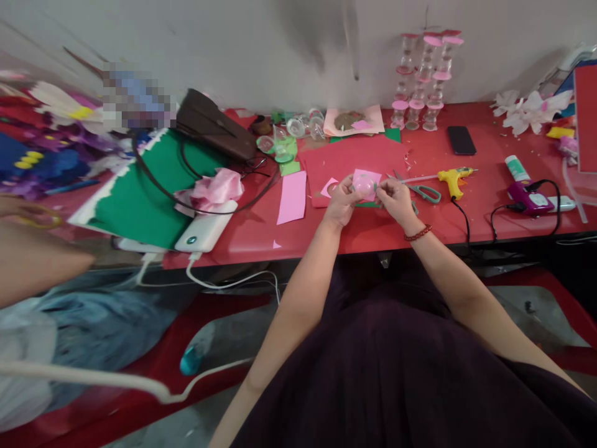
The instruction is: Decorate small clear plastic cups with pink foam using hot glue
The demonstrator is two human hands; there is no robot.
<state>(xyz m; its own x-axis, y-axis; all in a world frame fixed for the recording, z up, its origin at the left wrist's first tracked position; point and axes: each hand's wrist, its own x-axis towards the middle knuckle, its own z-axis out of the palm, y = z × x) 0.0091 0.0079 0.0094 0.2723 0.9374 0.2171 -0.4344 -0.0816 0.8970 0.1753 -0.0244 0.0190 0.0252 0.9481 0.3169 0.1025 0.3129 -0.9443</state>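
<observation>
Both hands meet over the front part of the red table (252, 239). Between them is a small square of pink paper (368, 175) with a round transparent plastic piece (364, 186) against it. My left hand (342, 200) grips these from the left, thumb and fingers closed. On the other side, the fingers of my right hand (395, 198) pinch at the right edge of the paper. A pink paper scrap with a hole (331, 186) lies by my left hand. Scissors with grey-green handles (428, 193) rest just right of my right hand.
A yellow glue gun (454, 180), a black phone (461, 140), a glue bottle (517, 168) and a purple device (529, 199) are on the right. Stacked plastic cups (426, 81) stand behind. Leftward are a pink strip (292, 197), a white power bank (206, 227) and another person's arm (37, 261).
</observation>
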